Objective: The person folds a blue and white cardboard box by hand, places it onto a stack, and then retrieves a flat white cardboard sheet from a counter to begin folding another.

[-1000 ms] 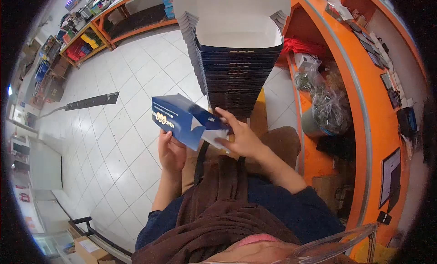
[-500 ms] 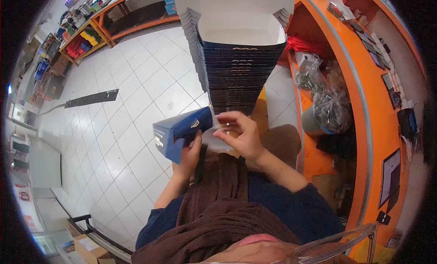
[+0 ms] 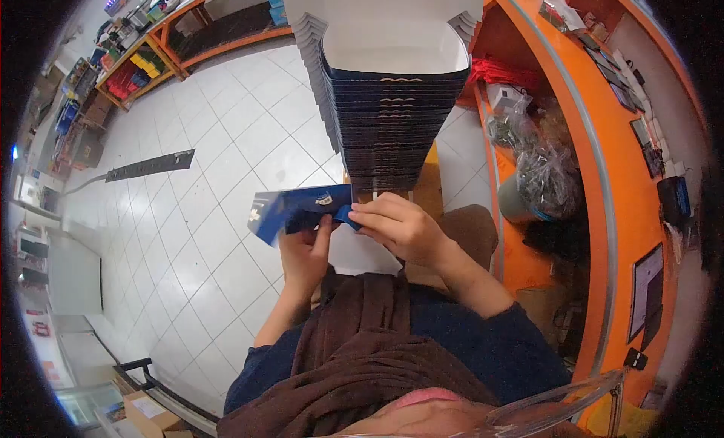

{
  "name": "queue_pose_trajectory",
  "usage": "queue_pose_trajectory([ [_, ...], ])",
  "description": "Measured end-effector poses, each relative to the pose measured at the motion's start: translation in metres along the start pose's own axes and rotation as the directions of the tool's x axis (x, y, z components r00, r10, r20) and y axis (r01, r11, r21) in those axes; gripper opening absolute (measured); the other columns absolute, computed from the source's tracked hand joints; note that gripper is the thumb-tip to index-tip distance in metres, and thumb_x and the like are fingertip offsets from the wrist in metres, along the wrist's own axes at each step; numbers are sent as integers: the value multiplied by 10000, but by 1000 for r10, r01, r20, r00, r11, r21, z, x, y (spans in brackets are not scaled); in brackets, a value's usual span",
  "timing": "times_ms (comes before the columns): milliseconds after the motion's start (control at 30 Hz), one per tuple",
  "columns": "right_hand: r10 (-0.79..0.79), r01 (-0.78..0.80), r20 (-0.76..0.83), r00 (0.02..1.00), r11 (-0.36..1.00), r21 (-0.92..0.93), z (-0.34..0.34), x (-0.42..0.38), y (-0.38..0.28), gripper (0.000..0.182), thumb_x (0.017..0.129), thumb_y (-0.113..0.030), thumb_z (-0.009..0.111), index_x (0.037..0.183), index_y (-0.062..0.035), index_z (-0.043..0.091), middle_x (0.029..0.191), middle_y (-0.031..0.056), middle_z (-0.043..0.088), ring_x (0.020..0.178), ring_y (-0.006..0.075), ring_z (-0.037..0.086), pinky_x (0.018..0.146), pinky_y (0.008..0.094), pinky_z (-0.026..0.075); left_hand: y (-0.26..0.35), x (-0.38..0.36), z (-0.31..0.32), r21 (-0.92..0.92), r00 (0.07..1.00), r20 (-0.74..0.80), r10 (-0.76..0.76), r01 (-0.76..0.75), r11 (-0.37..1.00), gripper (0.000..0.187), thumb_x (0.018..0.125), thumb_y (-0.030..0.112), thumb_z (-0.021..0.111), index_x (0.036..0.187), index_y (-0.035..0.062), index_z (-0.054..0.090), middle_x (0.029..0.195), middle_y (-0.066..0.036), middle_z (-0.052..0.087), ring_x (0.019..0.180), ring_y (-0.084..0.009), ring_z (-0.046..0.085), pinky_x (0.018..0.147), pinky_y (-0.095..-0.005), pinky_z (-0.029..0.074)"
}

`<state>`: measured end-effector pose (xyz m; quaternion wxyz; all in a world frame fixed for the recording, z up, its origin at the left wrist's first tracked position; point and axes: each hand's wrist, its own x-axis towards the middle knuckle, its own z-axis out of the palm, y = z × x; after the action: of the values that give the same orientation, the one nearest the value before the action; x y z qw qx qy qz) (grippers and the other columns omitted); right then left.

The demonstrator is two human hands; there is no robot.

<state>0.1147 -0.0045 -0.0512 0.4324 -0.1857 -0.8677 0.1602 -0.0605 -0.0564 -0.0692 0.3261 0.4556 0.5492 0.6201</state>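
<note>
A blue folded carton (image 3: 302, 204) with small light print is held between both hands, in front of the lap. My left hand (image 3: 305, 253) grips its lower side, with the thumb pressed on the blue card. The fingers of my right hand (image 3: 396, 223) pinch a blue flap at the carton's right end. Below the right fingers lies a pale sheet-like surface (image 3: 362, 253), partly hidden by the hand. Just beyond the hands rises a tall stack of nested dark cartons (image 3: 392, 121) with white insides.
At the right stands an orange shelf unit (image 3: 603, 212) holding a grey bin (image 3: 514, 202) with clear plastic bags. A black strip (image 3: 151, 166) lies on the white tiled floor at the left. An orange-framed workbench (image 3: 234, 52) is at the back left.
The blue carton has turned and looks flatter, with its right end nearer my right hand. My right fingers have closed on its blue flap. The pale sheet below shows more.
</note>
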Motion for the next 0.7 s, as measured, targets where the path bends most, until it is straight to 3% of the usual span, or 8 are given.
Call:
queue_pose_trajectory([
  [167,-33,32,34,999,999,28,6,-5,4,259,740,-58,687,984,22,651,946,142,638,895,277,614,782,349,515,2,1,-6,112,996,87,-8,-2,994,97,872,29,607,913,-50,645,754,-97,696,711,-117,669,582,-217,486],
  [267,-11,12,35,999,1000,-7,8,-4,4,247,726,-74,704,950,14,652,936,131,636,899,281,609,794,361,507,12,-4,-4,431,982,138,-129,58,900,90,876,12,594,937,-44,630,805,-97,692,724,-122,664,608,-228,502],
  [300,6,-5,32,999,1000,-19,7,-5,3,244,718,-82,713,934,12,652,935,126,635,902,284,606,802,369,503,3,-8,-4,492,961,149,-232,131,861,190,864,17,608,1042,-43,578,888,-115,674,758,-145,664,634,-251,516],
  [400,84,-85,7,996,996,26,5,-7,9,275,678,-111,746,916,-22,641,1048,141,612,1007,317,574,886,410,467,-13,-11,0,217,975,209,-72,26,976,349,828,50,664,1131,-40,515,955,-134,647,816,-168,661,681,-289,522],
  [500,69,-70,-40,997,997,-18,-6,6,6,341,608,-70,787,916,-63,639,1210,159,559,1122,336,533,930,408,444,-9,-12,0,-103,979,198,-40,61,993,401,838,11,623,1201,-29,458,1030,-125,611,949,-147,595,709,-263,481],
  [600,36,-42,53,998,991,127,-15,1,20,325,639,-93,756,936,-86,623,1319,174,476,1218,368,456,997,442,394,-20,-9,-18,71,927,320,197,-231,970,497,823,57,663,1229,0,382,1133,-137,508,1035,-179,514,790,-309,442],
  [633,60,-69,65,996,987,145,-23,0,21,328,627,-63,756,926,-83,622,1330,167,475,1226,360,456,998,435,397,-22,-5,-24,131,899,220,378,-412,902,488,820,85,677,1207,8,389,1122,-133,493,1002,-185,501,785,-318,430],
  [700,50,-73,120,992,977,199,-34,-2,26,346,615,-48,761,931,-88,626,1334,165,474,1227,353,457,1002,429,395,-23,5,-32,297,709,53,703,-683,667,476,814,142,704,1163,25,402,1101,-125,461,935,-196,473,774,-336,405],
])
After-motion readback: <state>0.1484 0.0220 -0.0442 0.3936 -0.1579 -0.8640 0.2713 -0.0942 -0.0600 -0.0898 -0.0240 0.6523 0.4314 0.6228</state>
